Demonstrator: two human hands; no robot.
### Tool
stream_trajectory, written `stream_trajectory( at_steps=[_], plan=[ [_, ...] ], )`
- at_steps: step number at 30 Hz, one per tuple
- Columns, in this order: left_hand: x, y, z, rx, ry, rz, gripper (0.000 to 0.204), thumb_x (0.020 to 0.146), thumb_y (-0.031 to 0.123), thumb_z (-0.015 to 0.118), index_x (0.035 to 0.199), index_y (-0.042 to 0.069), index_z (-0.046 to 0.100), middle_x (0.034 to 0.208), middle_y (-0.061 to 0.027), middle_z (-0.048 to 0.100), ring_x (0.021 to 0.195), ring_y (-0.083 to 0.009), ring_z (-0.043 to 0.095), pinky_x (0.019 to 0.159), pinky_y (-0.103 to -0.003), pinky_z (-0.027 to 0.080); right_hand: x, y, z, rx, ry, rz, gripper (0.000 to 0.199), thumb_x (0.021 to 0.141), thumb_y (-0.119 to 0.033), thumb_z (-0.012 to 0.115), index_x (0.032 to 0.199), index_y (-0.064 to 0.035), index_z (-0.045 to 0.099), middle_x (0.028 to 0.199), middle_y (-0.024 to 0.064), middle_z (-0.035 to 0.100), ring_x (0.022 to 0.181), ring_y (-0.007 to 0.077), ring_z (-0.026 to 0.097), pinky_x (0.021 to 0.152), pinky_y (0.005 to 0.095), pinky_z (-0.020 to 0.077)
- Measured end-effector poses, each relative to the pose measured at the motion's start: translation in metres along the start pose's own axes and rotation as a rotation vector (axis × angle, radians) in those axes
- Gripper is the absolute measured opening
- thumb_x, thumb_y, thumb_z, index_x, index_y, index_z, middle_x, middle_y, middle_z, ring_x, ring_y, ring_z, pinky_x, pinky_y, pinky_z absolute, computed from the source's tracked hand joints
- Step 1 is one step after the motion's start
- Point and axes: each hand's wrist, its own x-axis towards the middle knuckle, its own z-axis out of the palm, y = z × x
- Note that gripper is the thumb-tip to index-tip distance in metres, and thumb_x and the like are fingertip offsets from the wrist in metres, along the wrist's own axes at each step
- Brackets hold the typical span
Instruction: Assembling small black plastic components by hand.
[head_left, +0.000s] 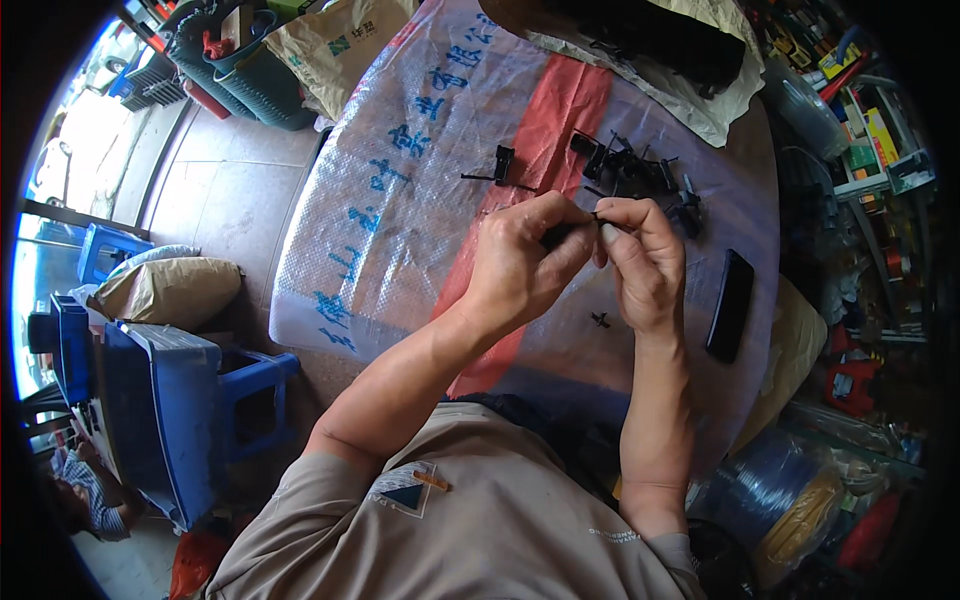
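Over the middle of the sheet-covered table, my left hand (530,250) and my right hand (643,258) meet at the fingertips. Both are closed in a pinch around a small black part (597,217), mostly hidden by the fingers, so its kind does not show. Just beyond my hands lies a pile of black plastic pieces (632,165) with thin prongs. A separate black piece (503,166) with two thin rods lies to the left of the pile. One tiny dark piece (600,320) rests on the sheet beneath my right wrist.
The table wears a woven plastic sheet (370,240) with a red stripe. A black phone (731,306) lies at its right. Black material on paper (660,50) sits at the far edge. Blue plastic stool (255,385) and sacks (170,290) stand left; crowded shelves (880,170) are right.
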Motion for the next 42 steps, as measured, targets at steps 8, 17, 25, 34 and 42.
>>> stream_trajectory(
  at_steps=[8, 17, 25, 34, 42],
  plan=[
    [0.001, -0.018, -0.002, 0.339, -0.032, 0.300, 0.019, 0.086, 0.002, 0.065, 0.104, -0.002, 0.060, 0.085, -0.0055, 0.065, 0.077, -0.0100, 0.062, 0.068, -0.027, 0.050, 0.004, -0.008, -0.002, -0.210, -0.013, 0.080, 0.012, 0.089, -0.004, 0.058, 0.100, -0.0012, 0.059, 0.079, -0.0035, 0.054, 0.070, 0.0032, 0.047, 0.064, 0.0194, 0.0397],
    [0.010, -0.011, -0.032, -0.759, -0.092, -0.514, 0.029, 0.094, 0.014, 0.055, 0.120, 0.002, 0.057, 0.087, -0.0104, 0.068, 0.061, -0.0095, 0.060, 0.050, -0.020, 0.045, -0.014, -0.010, -0.006, -0.257, -0.109, 0.072, 0.013, 0.088, -0.009, 0.069, 0.098, -0.0026, 0.062, 0.082, -0.0024, 0.059, 0.075, 0.0038, 0.052, 0.069, 0.0188, 0.0425],
    [0.003, -0.008, -0.042, -0.516, -0.285, -0.346, 0.038, 0.092, 0.016, 0.063, 0.126, 0.002, 0.054, 0.095, -0.0032, 0.065, 0.076, -0.0059, 0.058, 0.058, -0.018, 0.042, -0.002, -0.018, 0.015, -0.373, -0.062, 0.150, 0.012, 0.094, -0.013, 0.060, 0.096, -0.0010, 0.062, 0.074, -0.0041, 0.057, 0.067, 0.0025, 0.047, 0.060, 0.0181, 0.0390],
    [0.002, -0.016, -0.059, 0.169, -0.342, 0.025, 0.029, 0.087, 0.012, 0.063, 0.113, -0.001, 0.055, 0.087, -0.0054, 0.061, 0.078, -0.0121, 0.056, 0.071, -0.029, 0.048, 0.009, -0.012, 0.018, -0.509, -0.271, 0.173, 0.010, 0.092, -0.009, 0.061, 0.093, 0.0002, 0.062, 0.071, -0.0010, 0.056, 0.066, 0.0050, 0.048, 0.059, 0.0219, 0.0410],
    [0.004, -0.027, -0.091, -0.765, -0.164, -0.450, 0.032, 0.087, 0.009, 0.052, 0.117, -0.003, 0.055, 0.086, -0.0110, 0.066, 0.075, -0.0161, 0.065, 0.065, -0.027, 0.053, 0.063, 0.005, 0.035, -0.603, -0.292, 0.088, 0.017, 0.088, -0.003, 0.058, 0.103, -0.0007, 0.064, 0.087, 0.0040, 0.066, 0.079, 0.0111, 0.059, 0.071, 0.0245, 0.0475]
  ],
)
